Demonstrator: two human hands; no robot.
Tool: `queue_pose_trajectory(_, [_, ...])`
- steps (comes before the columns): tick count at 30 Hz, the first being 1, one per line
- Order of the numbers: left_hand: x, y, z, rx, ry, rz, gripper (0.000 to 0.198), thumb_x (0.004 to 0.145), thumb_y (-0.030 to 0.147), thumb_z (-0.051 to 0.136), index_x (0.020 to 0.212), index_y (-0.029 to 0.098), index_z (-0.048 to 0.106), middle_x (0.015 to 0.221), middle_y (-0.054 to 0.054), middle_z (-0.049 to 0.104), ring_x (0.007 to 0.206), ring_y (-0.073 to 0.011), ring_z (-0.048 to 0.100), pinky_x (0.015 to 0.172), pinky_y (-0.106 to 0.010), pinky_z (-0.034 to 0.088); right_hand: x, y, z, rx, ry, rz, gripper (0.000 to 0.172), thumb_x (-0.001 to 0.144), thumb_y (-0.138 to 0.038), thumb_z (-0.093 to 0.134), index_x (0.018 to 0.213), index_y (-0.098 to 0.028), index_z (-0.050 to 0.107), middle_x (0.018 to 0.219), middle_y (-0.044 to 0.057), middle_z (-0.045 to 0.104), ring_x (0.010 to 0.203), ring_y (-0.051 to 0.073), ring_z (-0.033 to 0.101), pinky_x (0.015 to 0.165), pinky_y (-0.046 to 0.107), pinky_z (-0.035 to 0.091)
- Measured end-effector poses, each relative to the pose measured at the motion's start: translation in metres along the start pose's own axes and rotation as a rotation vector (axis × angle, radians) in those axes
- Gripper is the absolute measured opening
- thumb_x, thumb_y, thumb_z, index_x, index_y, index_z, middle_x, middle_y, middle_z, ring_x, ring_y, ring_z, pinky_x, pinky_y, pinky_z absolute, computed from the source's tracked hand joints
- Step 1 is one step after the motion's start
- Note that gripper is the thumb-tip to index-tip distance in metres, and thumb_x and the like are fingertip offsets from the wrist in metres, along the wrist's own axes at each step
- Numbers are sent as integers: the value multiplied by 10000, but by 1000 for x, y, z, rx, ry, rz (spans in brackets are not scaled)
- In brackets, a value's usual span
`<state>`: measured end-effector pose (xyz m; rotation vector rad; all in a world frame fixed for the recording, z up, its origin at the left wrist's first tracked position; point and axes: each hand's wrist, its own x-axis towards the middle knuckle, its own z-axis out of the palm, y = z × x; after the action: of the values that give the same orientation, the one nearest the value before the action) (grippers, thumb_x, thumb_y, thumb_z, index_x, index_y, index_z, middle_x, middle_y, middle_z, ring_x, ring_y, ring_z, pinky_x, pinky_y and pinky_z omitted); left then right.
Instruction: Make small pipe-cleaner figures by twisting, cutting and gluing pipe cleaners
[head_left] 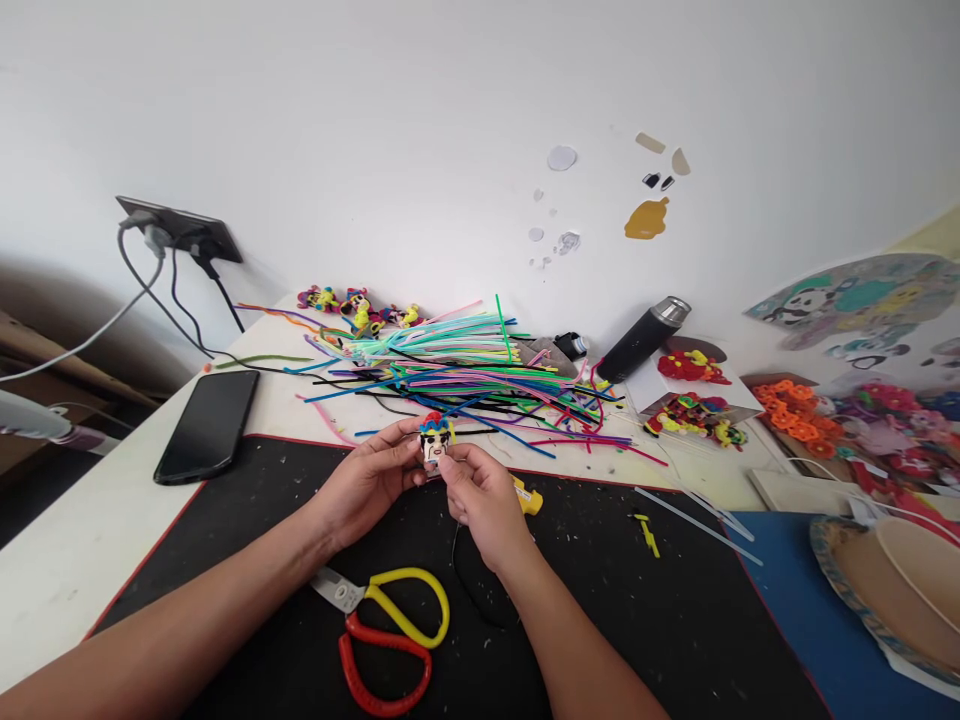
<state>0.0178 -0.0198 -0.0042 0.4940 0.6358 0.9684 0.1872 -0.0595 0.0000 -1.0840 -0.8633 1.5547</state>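
Note:
Between my two hands is a small doll's head (435,448) with a white face, dark brows and a blue, red and yellow headdress. My left hand (386,462) pinches its left side, and the fingers of my right hand (480,490) close on its lower right side. A thin black strand (465,575) hangs below my right hand onto the black mat (592,600). Scissors (390,630) with one yellow and one red handle lie on the mat nearer me. Behind my right hand a yellow tool (529,497), probably a glue gun, is partly hidden.
Many coloured pipe cleaners (450,365) lie heaped behind the mat. Finished figures (356,308) rest at the back left, others (694,415) at right. A phone (208,425) lies left; a black thermos (643,340) leans by the wall. Clear glue sticks (705,530) cross the mat's right edge.

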Motion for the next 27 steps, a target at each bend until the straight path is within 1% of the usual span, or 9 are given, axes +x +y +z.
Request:
queue_pose_trajectory(3, [0, 1, 0, 7, -34, -17, 272, 867, 259, 873, 1118, 178, 805, 966, -88, 786, 837, -205, 719, 707, -282, 562, -1, -4, 0, 19, 19, 3, 443, 794, -577, 864, 899, -184, 691, 539, -108, 414, 462, 62, 236, 432, 236, 180])
queue_pose_trajectory(6, [-2, 2, 2, 33, -76, 11, 378, 869, 366, 883, 1181, 172, 792, 1051, -111, 781, 898, -224, 715, 712, -292, 579, -2, -7, 1, 32, 28, 8, 437, 789, -572, 871, 878, -180, 698, 544, -100, 430, 459, 58, 242, 434, 239, 174])
queue_pose_trajectory(7, [-2, 2, 3, 43, -76, 21, 396, 850, 359, 903, 1181, 172, 790, 1049, -103, 778, 899, -221, 713, 715, -291, 583, -2, -7, 1, 36, 30, 11, 444, 779, -572, 879, 874, -179, 696, 554, -94, 448, 457, 55, 248, 434, 239, 172])
queue_pose_trajectory(10, [-4, 1, 5, 58, -54, 34, 399, 785, 260, 956, 1140, 179, 794, 968, -55, 767, 839, -188, 703, 711, -280, 590, -1, -7, 1, 49, 33, 22, 467, 751, -576, 899, 872, -178, 687, 567, -90, 479, 453, 47, 258, 429, 232, 168])
queue_pose_trajectory(12, [-4, 0, 6, 60, -37, 39, 413, 765, 215, 965, 1139, 181, 793, 968, -43, 766, 819, -176, 704, 703, -275, 589, -1, -7, 2, 52, 32, 26, 481, 743, -585, 903, 876, -178, 685, 566, -92, 485, 450, 44, 255, 425, 228, 167])
queue_pose_trajectory(17, [-4, -1, 6, 72, -6, 47, 457, 736, 221, 986, 1149, 182, 795, 1000, -44, 767, 807, -163, 705, 678, -253, 583, 0, -3, 0, 38, 25, 25, 507, 737, -608, 901, 884, -179, 673, 628, -62, 577, 446, 36, 266, 418, 226, 174])
queue_pose_trajectory(21, [-3, -2, 6, 79, -2, 47, 462, 741, 206, 979, 1164, 186, 794, 967, -35, 757, 791, -150, 690, 670, -243, 572, 1, 0, -1, 23, 18, 25, 502, 751, -604, 893, 900, -179, 671, 619, -71, 548, 448, 39, 277, 418, 225, 179])
queue_pose_trajectory(27, [-3, -3, 5, 90, 25, 52, 437, 712, 199, 996, 1108, 196, 810, 953, -26, 749, 769, -139, 677, 659, -234, 565, 2, 3, -1, -5, 4, 16, 498, 767, -616, 869, 898, -182, 663, 581, -84, 519, 434, 45, 284, 418, 234, 172])
